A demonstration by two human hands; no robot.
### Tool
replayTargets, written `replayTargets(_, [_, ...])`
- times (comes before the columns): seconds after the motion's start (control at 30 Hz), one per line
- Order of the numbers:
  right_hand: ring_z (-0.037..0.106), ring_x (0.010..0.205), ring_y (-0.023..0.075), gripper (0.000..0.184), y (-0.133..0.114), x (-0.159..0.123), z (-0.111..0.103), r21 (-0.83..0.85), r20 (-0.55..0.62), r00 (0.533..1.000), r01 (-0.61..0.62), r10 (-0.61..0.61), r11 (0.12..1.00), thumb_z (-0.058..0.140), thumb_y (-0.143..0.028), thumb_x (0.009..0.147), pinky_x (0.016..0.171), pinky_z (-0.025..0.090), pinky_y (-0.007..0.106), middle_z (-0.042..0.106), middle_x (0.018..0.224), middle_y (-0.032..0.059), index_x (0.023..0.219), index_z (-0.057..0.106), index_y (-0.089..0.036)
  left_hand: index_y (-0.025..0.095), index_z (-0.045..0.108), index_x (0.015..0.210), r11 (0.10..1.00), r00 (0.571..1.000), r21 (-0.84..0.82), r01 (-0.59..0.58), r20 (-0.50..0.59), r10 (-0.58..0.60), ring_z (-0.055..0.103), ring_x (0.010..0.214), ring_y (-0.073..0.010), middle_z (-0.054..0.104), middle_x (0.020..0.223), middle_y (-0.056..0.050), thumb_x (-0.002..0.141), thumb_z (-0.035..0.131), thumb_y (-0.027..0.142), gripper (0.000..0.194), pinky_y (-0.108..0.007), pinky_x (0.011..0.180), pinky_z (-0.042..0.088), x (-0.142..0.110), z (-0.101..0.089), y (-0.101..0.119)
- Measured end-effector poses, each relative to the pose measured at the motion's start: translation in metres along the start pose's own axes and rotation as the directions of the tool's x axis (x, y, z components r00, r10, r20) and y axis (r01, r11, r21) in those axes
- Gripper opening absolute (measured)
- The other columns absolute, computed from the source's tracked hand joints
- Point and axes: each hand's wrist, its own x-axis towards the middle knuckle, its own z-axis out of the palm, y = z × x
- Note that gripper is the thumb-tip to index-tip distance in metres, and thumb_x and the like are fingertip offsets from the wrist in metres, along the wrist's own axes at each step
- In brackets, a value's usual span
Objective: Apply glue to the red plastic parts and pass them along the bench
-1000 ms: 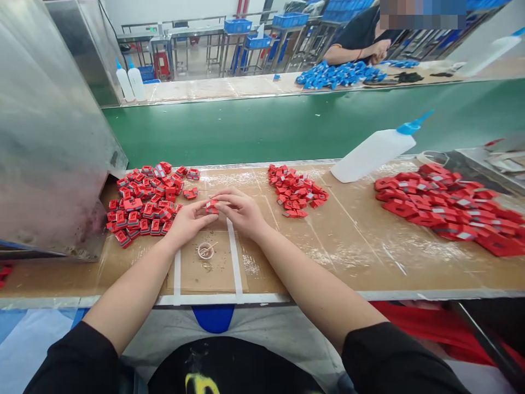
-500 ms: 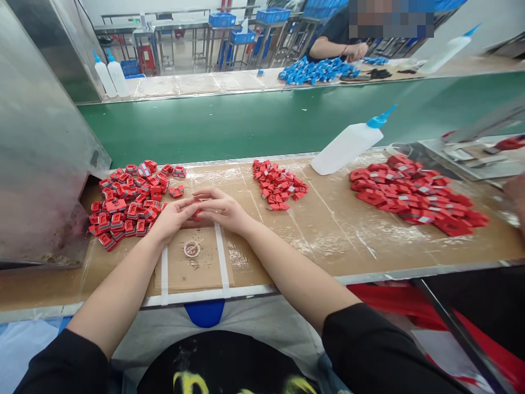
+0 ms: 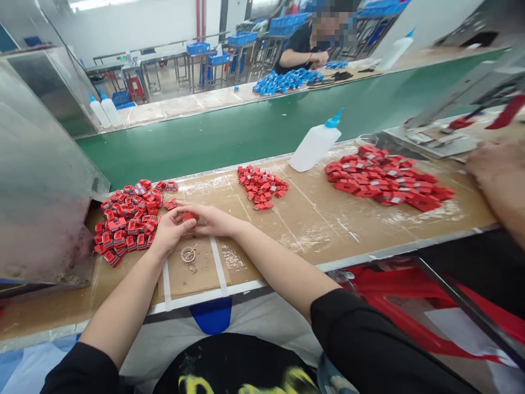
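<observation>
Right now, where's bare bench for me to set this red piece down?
The widest bare patch on the bench lies between the middle red pile and the right red pile, in front of the white squeeze bottle. Crowded: the left red pile, right beside your left hand.

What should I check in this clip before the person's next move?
1. Red plastic part held between left hand and right hand: ok.
2. Orientation of the part: cannot tell, fingers hide most of it.
3. Small dish sitting on the cardboard mat: ok.
4. Contents of the dish: cannot tell, too small.
5. Red piles apart from one another, the nearest pile, the middle pile and the far pile: ok.
6. White squeeze bottle away from both hands: ok.
</observation>
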Motion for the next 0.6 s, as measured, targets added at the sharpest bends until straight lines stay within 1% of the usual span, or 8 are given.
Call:
replayTargets(0.1, [0.054, 0.139, 0.0247, 0.051, -0.005, 0.008, -0.001, -0.266, -0.098, 0.994, 0.027, -0.055, 0.964, 0.062, -0.023, 0.095, 0.111, 0.050, 0.041, 0.049, 0.156, 0.0129, 0.145, 0.053, -0.025, 0.014, 0.070, 0.113, 0.993, 0.999, 0.104, -0.053, -0.006, 0.054, 0.074, 0.097, -0.0247, 0.078, 0.105, -0.010, 0.071, 0.088, 0.040, 0.052, -0.039, 0.090, 0.058, 0.005, 0.003, 0.007])
replayTargets(0.23, [0.065, 0.114, 0.0250, 0.044, -0.027, -0.017, -0.015, -0.489, -0.195, 0.979, -0.043, -0.061, 0.871, 0.066, -0.026, 0.091, 0.095, 0.055, 0.039, 0.068, 0.122, 0.0129, 0.134, 0.058, -0.019, 0.016, 0.071, 0.117, 0.909, 0.981, 0.410, -0.074, 0.194, -0.007, 0.073, 0.098, -0.0271, 0.077, 0.109, -0.012, 0.082, 0.077, 0.051, 0.050, -0.041, 0.088, 0.057, 0.016, -0.007, 0.035])
replayTargets(0.3, [0.065, 0.108, 0.0259, 0.040, -0.038, -0.059, -0.028, -0.552, -0.235, 0.971, -0.159, 0.030, 0.818, 0.068, -0.031, 0.091, 0.093, 0.053, 0.040, 0.069, 0.114, 0.0124, 0.128, 0.060, -0.018, 0.020, 0.071, 0.119, 0.712, 0.982, 0.680, -0.177, 0.174, 0.077, 0.071, 0.103, -0.0296, 0.076, 0.113, -0.013, 0.086, 0.072, 0.054, 0.048, -0.043, 0.090, 0.054, 0.021, -0.018, 0.049])
replayTargets(0.37, [0.064, 0.107, 0.0288, 0.035, -0.042, -0.112, -0.045, -0.623, -0.272, 0.947, -0.307, 0.168, 0.720, 0.070, -0.038, 0.090, 0.093, 0.051, 0.043, 0.070, 0.109, 0.0130, 0.117, 0.063, -0.018, 0.022, 0.071, 0.119, 0.339, 0.967, 0.916, -0.214, 0.150, 0.206, 0.066, 0.110, -0.0334, 0.074, 0.114, -0.015, 0.085, 0.073, 0.052, 0.045, -0.045, 0.093, 0.050, 0.025, -0.029, 0.057])
replayTargets(0.43, [0.064, 0.102, 0.0309, 0.032, -0.040, -0.161, -0.065, -0.648, -0.410, 0.865, -0.499, 0.289, 0.576, 0.070, -0.042, 0.089, 0.090, 0.050, 0.044, 0.069, 0.106, 0.0150, 0.109, 0.066, -0.017, 0.020, 0.071, 0.114, 0.034, 0.956, 0.985, -0.171, 0.157, 0.249, 0.062, 0.112, -0.0368, 0.073, 0.109, -0.017, 0.083, 0.077, 0.042, 0.038, -0.047, 0.096, 0.046, 0.031, -0.036, 0.057])
replayTargets(0.47, [0.063, 0.104, 0.0334, 0.035, -0.039, -0.178, -0.074, -0.641, -0.529, 0.797, -0.600, 0.292, 0.478, 0.069, -0.044, 0.089, 0.090, 0.049, 0.047, 0.068, 0.109, 0.0184, 0.110, 0.067, -0.016, 0.018, 0.071, 0.109, -0.032, 0.957, 0.988, -0.153, 0.156, 0.245, 0.061, 0.112, -0.0376, 0.072, 0.105, -0.018, 0.083, 0.077, 0.035, 0.032, -0.048, 0.096, 0.045, 0.033, -0.037, 0.056])
replayTargets(0.53, [0.060, 0.111, 0.0378, 0.043, -0.041, -0.187, -0.086, -0.578, -0.719, 0.662, -0.739, 0.211, 0.345, 0.065, -0.048, 0.091, 0.093, 0.046, 0.050, 0.064, 0.119, 0.0241, 0.116, 0.066, -0.013, 0.017, 0.071, 0.101, -0.042, 0.961, 0.988, -0.147, 0.153, 0.231, 0.061, 0.109, -0.0371, 0.071, 0.101, -0.018, 0.084, 0.072, 0.024, 0.018, -0.048, 0.097, 0.044, 0.038, -0.034, 0.051])
replayTargets(0.6, [0.059, 0.114, 0.0368, 0.044, -0.050, -0.164, -0.083, -0.550, -0.751, 0.642, -0.737, 0.153, 0.392, 0.061, -0.051, 0.094, 0.095, 0.045, 0.048, 0.064, 0.122, 0.0239, 0.118, 0.066, -0.013, 0.017, 0.070, 0.100, -0.001, 0.961, 0.985, -0.173, 0.169, 0.221, 0.061, 0.109, -0.0350, 0.070, 0.106, -0.018, 0.088, 0.065, 0.020, 0.013, -0.047, 0.098, 0.044, 0.039, -0.028, 0.048])
